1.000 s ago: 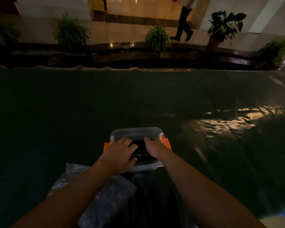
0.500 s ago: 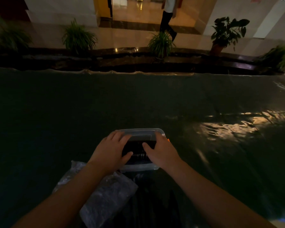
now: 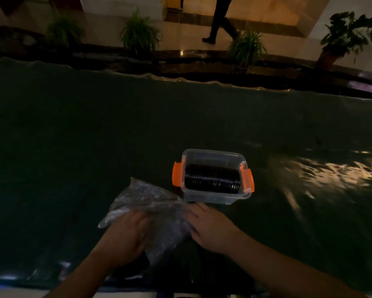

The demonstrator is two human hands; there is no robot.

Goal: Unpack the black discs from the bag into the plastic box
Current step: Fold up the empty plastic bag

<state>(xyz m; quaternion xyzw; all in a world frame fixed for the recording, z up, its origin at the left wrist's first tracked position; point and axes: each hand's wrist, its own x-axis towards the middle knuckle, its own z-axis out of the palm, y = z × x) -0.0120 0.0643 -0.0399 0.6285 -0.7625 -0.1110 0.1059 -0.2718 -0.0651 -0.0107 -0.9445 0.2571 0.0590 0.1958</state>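
Note:
A clear plastic box (image 3: 215,198) with orange side clips stands on the dark table cover, holding a row of black discs (image 3: 212,178) set on edge. Just near and left of it lies a crumpled clear plastic bag (image 3: 150,203). My left hand (image 3: 127,235) rests on the bag's near left part, fingers curled over the plastic. My right hand (image 3: 211,227) lies at the bag's right edge, fingers touching it, just in front of the box. Whether discs are inside the bag is too dark to tell.
The table is draped in a dark green wrinkled cover (image 3: 94,136) with a glare patch at right. Its far edge meets a dark ledge with potted plants (image 3: 140,33). A person (image 3: 221,20) walks across the lit floor beyond.
Both hands have left the box and pulled back onto the bag. The box now stands uncovered with the discs showing. The view has shifted, so the box sits further right.

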